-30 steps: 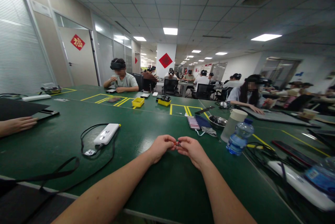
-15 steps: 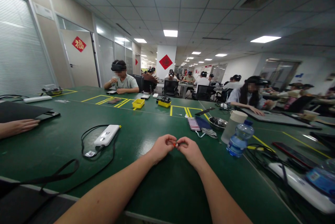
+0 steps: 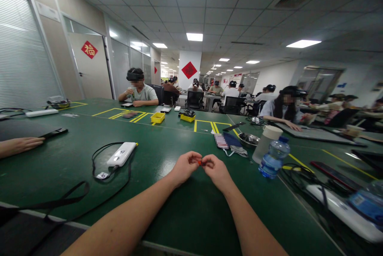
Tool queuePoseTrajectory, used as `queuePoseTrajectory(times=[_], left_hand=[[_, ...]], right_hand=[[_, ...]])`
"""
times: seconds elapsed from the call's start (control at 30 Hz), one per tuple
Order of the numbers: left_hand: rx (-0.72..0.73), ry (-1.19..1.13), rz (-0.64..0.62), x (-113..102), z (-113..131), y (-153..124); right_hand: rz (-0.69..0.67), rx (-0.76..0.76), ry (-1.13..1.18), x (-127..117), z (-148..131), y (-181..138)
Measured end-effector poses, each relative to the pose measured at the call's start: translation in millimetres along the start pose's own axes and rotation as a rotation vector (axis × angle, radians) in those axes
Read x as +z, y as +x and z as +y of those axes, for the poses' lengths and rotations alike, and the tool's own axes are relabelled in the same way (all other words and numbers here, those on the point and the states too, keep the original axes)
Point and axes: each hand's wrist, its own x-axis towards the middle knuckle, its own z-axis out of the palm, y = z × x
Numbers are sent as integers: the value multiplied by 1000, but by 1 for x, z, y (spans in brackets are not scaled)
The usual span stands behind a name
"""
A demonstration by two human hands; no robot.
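Note:
Over the green table [image 3: 167, 216], my left hand [image 3: 187, 166] and my right hand [image 3: 216, 171] meet, fingertips almost touching. A small orange-red piece [image 3: 200, 163] shows at the tips of my left thumb and fingers, which are closed on it. My right thumb and forefinger are pinched together right beside that piece. What sits between the right fingertips is too small and covered to make out. Both forearms reach in from the bottom edge.
Left of my hands lies a white power bank [image 3: 122, 154] with a black cable. To the right stand a blue-capped water bottle [image 3: 273, 158], a pale tumbler [image 3: 266, 144] and a metal bowl [image 3: 249, 140]. Yellow trays [image 3: 157, 118] sit farther back. Another person's hand [image 3: 22, 146] rests at the left.
A small shiny metallic bit that showed between the fingertips is now hidden behind them. Both hands stay in nearly the same place.

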Motion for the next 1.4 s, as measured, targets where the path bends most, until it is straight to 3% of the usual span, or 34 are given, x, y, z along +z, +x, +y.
queuePoseTrajectory(times=[0.3, 0.63, 0.8, 1.07, 1.4], left_hand=[[-14, 1, 17, 2, 4, 0], [-246, 67, -14, -5, -18, -1], [-328, -18, -17, -6, -12, -2], [-333, -133, -97, -3, -6, -6], [-391, -192, -33, -4, -8, -3]], right_hand=[[5, -12, -1, -1, -5, -1], [-48, 367, 156, -2, 5, -5], [-33, 444, 321, -4, -6, -7], [-96, 514, 424, -7, -9, -7], [-125, 609, 460, -9, -4, -7]])
